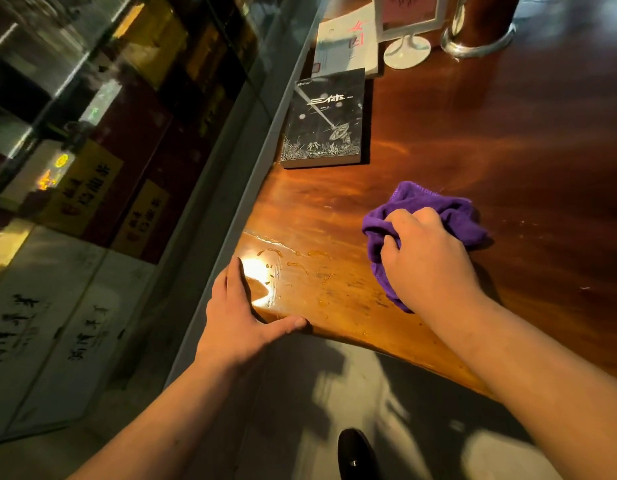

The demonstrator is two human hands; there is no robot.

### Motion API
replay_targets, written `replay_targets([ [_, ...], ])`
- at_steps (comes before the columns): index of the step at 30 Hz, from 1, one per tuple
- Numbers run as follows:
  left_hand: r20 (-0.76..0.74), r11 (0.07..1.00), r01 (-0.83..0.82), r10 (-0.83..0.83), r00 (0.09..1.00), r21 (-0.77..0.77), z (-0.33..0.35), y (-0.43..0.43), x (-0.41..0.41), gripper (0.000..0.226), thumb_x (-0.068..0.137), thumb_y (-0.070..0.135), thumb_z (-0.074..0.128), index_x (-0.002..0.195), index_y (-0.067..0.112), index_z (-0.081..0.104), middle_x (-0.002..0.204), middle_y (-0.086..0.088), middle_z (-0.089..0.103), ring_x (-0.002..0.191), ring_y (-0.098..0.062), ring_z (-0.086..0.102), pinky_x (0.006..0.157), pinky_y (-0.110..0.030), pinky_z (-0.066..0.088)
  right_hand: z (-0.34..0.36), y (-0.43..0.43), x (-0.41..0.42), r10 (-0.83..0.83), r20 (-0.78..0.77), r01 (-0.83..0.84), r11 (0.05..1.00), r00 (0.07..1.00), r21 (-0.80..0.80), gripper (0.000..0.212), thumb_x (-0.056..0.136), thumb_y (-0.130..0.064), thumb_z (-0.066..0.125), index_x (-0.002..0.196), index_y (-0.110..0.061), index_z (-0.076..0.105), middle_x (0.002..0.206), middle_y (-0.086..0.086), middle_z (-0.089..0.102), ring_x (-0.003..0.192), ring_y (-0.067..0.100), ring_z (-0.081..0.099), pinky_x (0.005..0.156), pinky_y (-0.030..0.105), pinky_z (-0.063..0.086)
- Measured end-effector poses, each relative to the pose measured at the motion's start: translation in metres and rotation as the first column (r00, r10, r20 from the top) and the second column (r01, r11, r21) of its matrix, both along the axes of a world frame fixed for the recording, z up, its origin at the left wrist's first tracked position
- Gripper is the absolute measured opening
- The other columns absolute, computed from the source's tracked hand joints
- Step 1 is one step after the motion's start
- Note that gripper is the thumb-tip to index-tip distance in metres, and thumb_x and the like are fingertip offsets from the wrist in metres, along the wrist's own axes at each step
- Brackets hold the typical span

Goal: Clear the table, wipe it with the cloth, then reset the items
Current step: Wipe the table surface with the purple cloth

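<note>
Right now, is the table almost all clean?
About halfway. Done: the near part of the table is cleared, with the black book, white book and sign stand at the far edge. In hand: the right hand wipes with the purple cloth; wet streaks show. Left: finish wiping, reset items.

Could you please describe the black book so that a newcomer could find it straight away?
Follow the left edge of the wooden table away from the purple cloth. The black book lies flat there, nearer than the white book. Its dark cover alone carries white starburst and plant drawings.
</note>
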State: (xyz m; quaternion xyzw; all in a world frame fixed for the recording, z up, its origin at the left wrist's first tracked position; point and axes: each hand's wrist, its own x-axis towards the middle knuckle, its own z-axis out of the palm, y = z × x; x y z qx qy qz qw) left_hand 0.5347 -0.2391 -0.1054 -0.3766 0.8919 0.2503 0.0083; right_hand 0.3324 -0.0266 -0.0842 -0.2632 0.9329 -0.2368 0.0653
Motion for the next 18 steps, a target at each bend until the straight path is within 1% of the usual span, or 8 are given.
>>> replay_targets([
  [3,0.026,1.000,0.000,0.000,1.000,0.003,0.000,-0.001,0.001,0.158,0.041,0.099,0.072,0.163,0.030,-0.001,0.167,0.008,0.016,0.151,-0.021,0.020,0.120,-0.049,0.026,0.000,-0.007,0.001,0.005,-0.013,-0.005,1.000,1.000,-0.002,0.011,0.101,-0.026,0.055,0.106,-0.016,0.056,0.103,0.010,0.049,0.077,0.034,0.059,0.060,0.034,0.041],
  [7,0.031,1.000,0.003,-0.003,1.000,0.008,-0.001,-0.003,0.001,0.158,0.040,0.101,0.070,0.163,0.032,-0.001,0.167,0.007,0.015,0.151,-0.022,0.021,0.121,-0.050,0.025,0.001,-0.022,0.003,0.025,-0.019,-0.025,1.000,0.999,0.006,0.012,0.101,-0.025,0.055,0.108,-0.016,0.057,0.105,0.011,0.050,0.080,0.034,0.061,0.063,0.037,0.050],
  [9,0.030,1.000,0.005,-0.005,1.000,0.006,-0.002,-0.004,0.001,0.157,0.040,0.101,0.069,0.163,0.032,-0.001,0.167,0.007,0.015,0.151,-0.022,0.020,0.121,-0.048,0.025,0.001,-0.036,0.005,0.050,-0.010,-0.050,0.999,0.999,0.010,0.013,0.102,-0.025,0.053,0.111,-0.017,0.058,0.107,0.011,0.050,0.082,0.035,0.062,0.062,0.037,0.048],
  [11,0.029,1.000,0.004,-0.005,1.000,0.011,-0.002,-0.004,0.001,0.157,0.040,0.102,0.068,0.163,0.032,-0.001,0.167,0.008,0.015,0.151,-0.022,0.020,0.120,-0.048,0.025,0.002,-0.053,0.009,0.086,0.007,-0.086,0.996,0.996,0.009,0.015,0.101,-0.024,0.053,0.113,-0.017,0.059,0.109,0.010,0.051,0.082,0.034,0.062,0.061,0.034,0.042],
  [12,0.033,1.000,0.005,-0.006,0.999,0.013,-0.002,-0.004,0.001,0.158,0.040,0.102,0.068,0.163,0.032,-0.001,0.167,0.007,0.014,0.151,-0.022,0.020,0.120,-0.048,0.025,0.002,-0.063,0.014,0.120,0.009,-0.120,0.993,0.993,-0.007,0.016,0.100,-0.023,0.055,0.113,-0.016,0.061,0.109,0.010,0.052,0.081,0.033,0.061,0.061,0.033,0.041],
  [14,0.044,1.000,0.006,-0.007,0.999,0.017,-0.002,-0.004,0.001,0.159,0.039,0.103,0.067,0.163,0.030,-0.001,0.168,0.005,0.013,0.151,-0.022,0.019,0.120,-0.048,0.025,0.003,-0.084,0.026,0.208,-0.017,-0.208,0.977,0.978,-0.035,0.019,0.096,-0.021,0.062,0.114,-0.015,0.065,0.108,0.011,0.055,0.080,0.032,0.060,0.058,0.034,0.045],
  [16,0.048,1.000,0.007,-0.008,0.999,0.027,-0.001,-0.004,0.001,0.161,0.038,0.103,0.067,0.164,0.028,0.000,0.169,0.003,0.013,0.152,-0.022,0.018,0.121,-0.046,0.024,0.002,-0.106,0.041,0.278,-0.009,-0.278,0.960,0.961,-0.013,0.024,0.098,-0.026,0.059,0.121,-0.019,0.059,0.115,0.009,0.054,0.086,0.030,0.063,0.060,0.033,0.046],
  [18,0.044,0.999,0.026,-0.028,0.999,0.031,0.002,-0.003,0.000,0.157,0.040,0.100,0.069,0.164,0.028,0.004,0.167,0.000,0.017,0.151,-0.023,0.021,0.122,-0.048,0.025,0.000,-0.123,0.059,0.379,0.001,-0.379,0.925,0.925,0.019,0.025,0.099,-0.027,0.056,0.124,-0.022,0.055,0.121,0.007,0.053,0.097,0.027,0.060,0.064,0.035,0.049],
])
